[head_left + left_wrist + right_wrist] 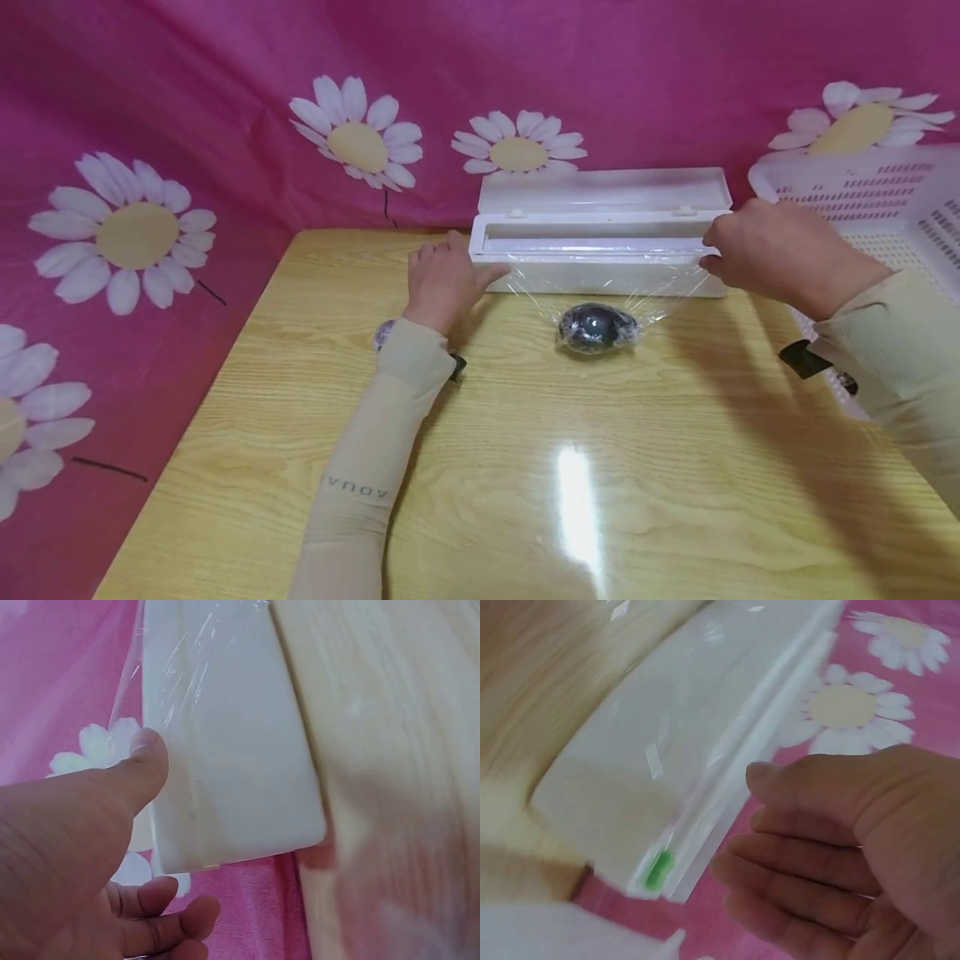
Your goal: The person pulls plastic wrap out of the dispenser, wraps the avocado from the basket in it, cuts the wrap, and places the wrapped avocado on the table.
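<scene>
A white cling film dispenser box (600, 279) stands at the table's far edge, its lid (600, 190) raised. Clear film (663, 304) stretches from its front down to a dark, shiny oval item (596, 327) lying wrapped on the table. My left hand (442, 279) is at the box's left end, thumb resting along the front edge; in the left wrist view its other fingers (169, 926) stay off the box. My right hand (787, 250) is by the right end, fingers loosely bent beside a green piece (658, 870) on the box; whether it touches is unclear.
A white perforated basket (885, 217) stands at the right, beside and behind the right forearm. Partly hidden by the left forearm, a purplish wrapped item (382, 335) lies on the wooden table (480, 467). A pink flowered cloth (247, 75) hangs behind.
</scene>
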Motion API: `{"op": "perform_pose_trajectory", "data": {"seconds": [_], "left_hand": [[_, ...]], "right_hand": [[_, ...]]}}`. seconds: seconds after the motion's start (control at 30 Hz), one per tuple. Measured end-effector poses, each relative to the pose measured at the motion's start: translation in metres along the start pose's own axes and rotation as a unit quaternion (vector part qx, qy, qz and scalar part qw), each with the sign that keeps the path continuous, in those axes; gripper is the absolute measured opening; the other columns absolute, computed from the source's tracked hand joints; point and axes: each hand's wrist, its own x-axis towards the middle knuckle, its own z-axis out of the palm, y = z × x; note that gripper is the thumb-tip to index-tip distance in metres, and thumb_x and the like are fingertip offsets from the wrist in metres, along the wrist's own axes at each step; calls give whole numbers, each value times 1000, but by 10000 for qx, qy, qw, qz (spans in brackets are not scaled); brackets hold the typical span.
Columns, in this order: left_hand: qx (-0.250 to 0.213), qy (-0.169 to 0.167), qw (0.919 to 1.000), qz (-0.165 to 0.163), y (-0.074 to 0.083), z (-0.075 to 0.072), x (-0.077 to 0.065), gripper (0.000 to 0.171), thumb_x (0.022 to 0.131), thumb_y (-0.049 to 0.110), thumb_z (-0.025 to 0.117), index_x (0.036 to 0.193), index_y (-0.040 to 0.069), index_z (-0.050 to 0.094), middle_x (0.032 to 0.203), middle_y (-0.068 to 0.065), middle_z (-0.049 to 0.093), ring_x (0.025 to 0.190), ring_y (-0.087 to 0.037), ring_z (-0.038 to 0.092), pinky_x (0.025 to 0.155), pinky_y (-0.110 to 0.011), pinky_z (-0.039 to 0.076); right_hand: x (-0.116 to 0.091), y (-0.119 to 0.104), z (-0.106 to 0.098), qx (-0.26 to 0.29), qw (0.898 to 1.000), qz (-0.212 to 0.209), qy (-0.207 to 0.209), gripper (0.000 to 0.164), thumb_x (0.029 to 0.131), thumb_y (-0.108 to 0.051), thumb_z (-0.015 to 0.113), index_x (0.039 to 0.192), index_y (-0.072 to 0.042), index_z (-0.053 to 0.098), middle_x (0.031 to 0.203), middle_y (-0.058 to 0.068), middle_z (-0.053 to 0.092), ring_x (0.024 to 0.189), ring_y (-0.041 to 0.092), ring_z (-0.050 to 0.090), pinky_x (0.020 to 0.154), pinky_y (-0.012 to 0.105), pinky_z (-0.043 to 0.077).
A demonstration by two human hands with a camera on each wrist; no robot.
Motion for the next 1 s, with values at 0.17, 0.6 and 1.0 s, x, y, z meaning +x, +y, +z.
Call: {"op": "perform_pose_trajectory", "data": {"seconds": [0.17, 0.6, 1.0], "left_hand": [[-556, -32, 9984, -86, -2, -6, -3, 83, 91, 76, 57, 133, 4, 47, 106, -13, 66, 113, -34, 60, 104, -46, 40], [-1212, 160, 9923, 212, 5, -12, -11, 65, 92, 63, 67, 118, 7, 46, 90, -8, 58, 84, -27, 57, 89, -42, 40], [-1786, -136, 9830, 394, 11, -15, -18, 52, 98, 53, 64, 121, 9, 49, 92, -7, 62, 88, -25, 59, 92, -42, 44]], "right_hand": [[-3, -17, 5, 408, 9991, -85, 95, 24, 93, -20, 73, 107, -1, 78, 93, 18, 79, 79, 40, 74, 73, 61, 57], [-14, -74, 45, 806, 9834, -1111, 1185, 22, 89, -18, 80, 107, -6, 79, 99, 12, 78, 84, 31, 75, 74, 50, 61], [-10, -81, 87, 1467, 9678, -1330, 1555, 64, 72, -15, 95, 129, -2, 68, 121, 18, 69, 113, 35, 67, 98, 52, 58]]}}
